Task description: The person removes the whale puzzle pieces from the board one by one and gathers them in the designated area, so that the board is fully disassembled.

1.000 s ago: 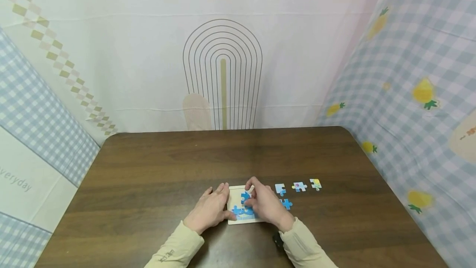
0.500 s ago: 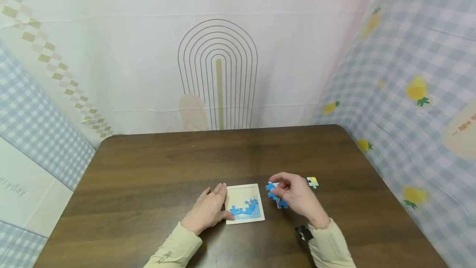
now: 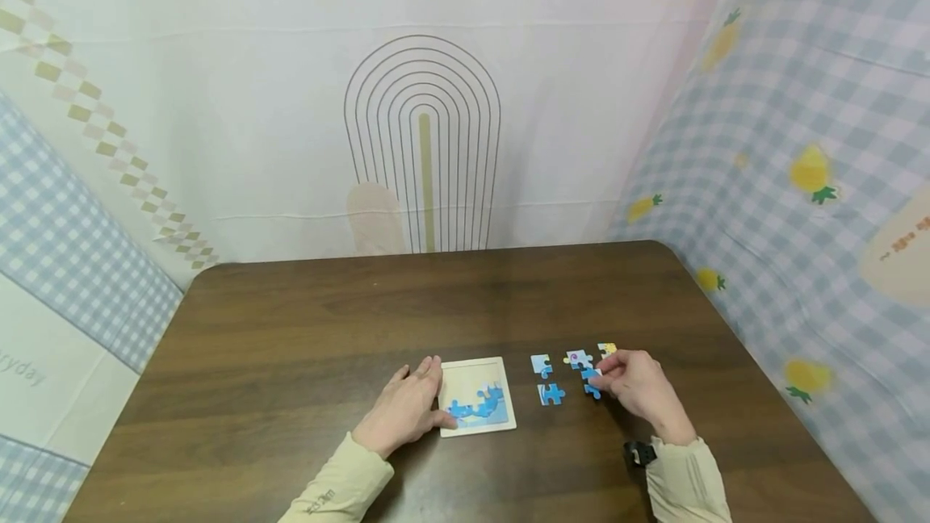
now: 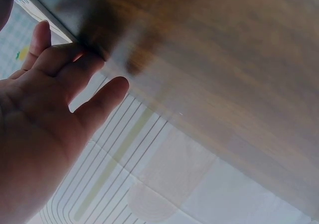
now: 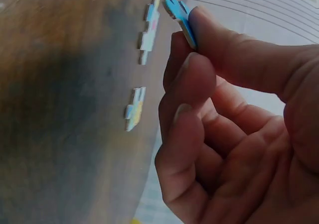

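Note:
In the head view a square pale puzzle tray (image 3: 512, 406) lies flat, with blue puzzle pieces (image 3: 475, 408) along its lower part. My left hand (image 3: 402, 408) rests against the tray's left edge, thumb over the lower left corner; its fingers look extended in the left wrist view. To the right of the tray, my right hand (image 3: 643, 390) pinches a blue puzzle piece (image 5: 179, 16) between thumb and fingers, tilted and raised off the table in the right wrist view. The fingertips hide part of that piece.
Loose puzzle pieces lie right of the tray: a light blue piece (image 3: 541, 366), a blue piece (image 3: 551, 394), one with a pink swirl (image 3: 579, 359), and a yellow-patterned one (image 3: 606, 349) partly behind the right hand. The brown table (image 3: 327, 321) meets patterned cloth at the back.
My right hand has moved from over the tray to the right, carrying the blue puzzle piece out of the tray to beside the loose pieces. The left hand keeps its place on the tray.

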Demonstrator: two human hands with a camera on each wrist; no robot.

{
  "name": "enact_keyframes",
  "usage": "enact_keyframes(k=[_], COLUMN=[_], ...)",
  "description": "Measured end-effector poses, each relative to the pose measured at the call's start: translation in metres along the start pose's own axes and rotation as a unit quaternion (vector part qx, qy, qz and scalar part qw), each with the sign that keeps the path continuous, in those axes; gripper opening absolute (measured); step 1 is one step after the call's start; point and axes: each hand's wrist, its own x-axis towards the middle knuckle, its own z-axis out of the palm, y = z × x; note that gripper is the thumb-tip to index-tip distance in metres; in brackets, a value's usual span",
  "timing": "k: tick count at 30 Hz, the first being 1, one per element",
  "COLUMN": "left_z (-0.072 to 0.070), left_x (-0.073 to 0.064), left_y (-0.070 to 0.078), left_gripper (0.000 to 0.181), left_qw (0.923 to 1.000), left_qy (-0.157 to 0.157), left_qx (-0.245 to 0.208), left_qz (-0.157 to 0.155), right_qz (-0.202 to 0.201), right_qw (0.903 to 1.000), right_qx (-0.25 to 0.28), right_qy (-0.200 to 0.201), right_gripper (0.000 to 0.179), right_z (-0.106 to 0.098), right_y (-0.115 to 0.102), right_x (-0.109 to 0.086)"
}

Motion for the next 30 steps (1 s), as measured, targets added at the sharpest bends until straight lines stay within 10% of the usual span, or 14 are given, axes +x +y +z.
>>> enact_keyframes(k=[30], left_z=[0.0004], left_x=[-0.0010], left_y=[0.0013], left_gripper=[0.091], left_qw=[1.0000], left_qy=[0.002], left_qx=[0.000], left_qz=[-0.004], right_qz=[0.021], right_qw=[0.9985], right_qx=[-0.035], right_qy=[-0.036], right_gripper=[0.026], right_z=[0.0072], right_y=[0.0102], right_x=[0.0078])
